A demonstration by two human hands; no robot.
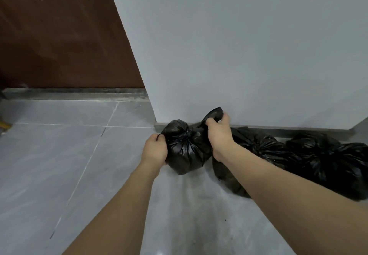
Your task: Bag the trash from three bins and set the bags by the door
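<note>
A small black trash bag sits on the grey tile floor against the foot of the white wall. My left hand grips a thin strand of the bag at its left side. My right hand is closed on the bag's other tail, pulled up and to the right. Two more tied black bags lie along the wall to the right: a middle bag, partly hidden by my right forearm, and a far bag. The dark brown door stands at the upper left.
A stone threshold runs under the door. The white wall has a dark skirting at its foot. A yellow object shows at the left edge. Grey floor tiles spread left and toward me.
</note>
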